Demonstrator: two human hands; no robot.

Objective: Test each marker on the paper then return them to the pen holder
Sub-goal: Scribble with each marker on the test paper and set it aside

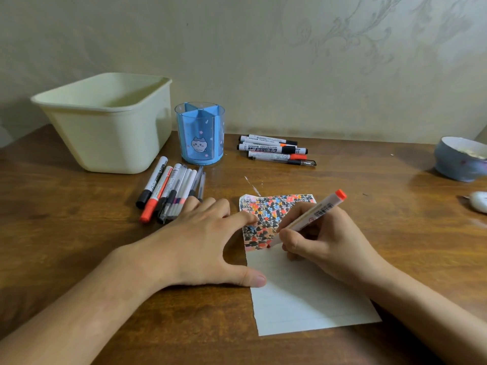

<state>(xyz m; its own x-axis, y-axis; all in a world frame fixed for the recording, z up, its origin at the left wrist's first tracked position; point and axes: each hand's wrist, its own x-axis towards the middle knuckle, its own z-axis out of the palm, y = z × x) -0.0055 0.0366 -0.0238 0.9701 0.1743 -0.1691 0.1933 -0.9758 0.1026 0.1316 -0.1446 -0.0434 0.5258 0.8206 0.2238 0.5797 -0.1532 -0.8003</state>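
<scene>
Wooden table [79,233], dark brown, seen from above by the person working at it. Two bare hands are in view. The right hand [324,241] grips one red-ended whiteboard marker [308,218], fingers curled round its white barrel, tip down on a single sheet of lined paper [303,293]. The paper's upper part is crowded with short black, red and orange strokes; its lower part is blank. The left hand [200,238] lies flat with fingers spread, forefinger and thumb pressing the paper's left edge.

Behind the paper stands one blue pen holder [200,135] — round, see-through, split into compartments, with a cartoon cat on its front. No markers show inside it. To its right lies a group of five markers and pens [276,150], side by side. To its left front lies a second bunch [168,191] — roughly eight, packed too tightly to count surely. One cream plastic tub [105,122] sits at the far left, one bluish bowl [461,159] at the right edge.
</scene>
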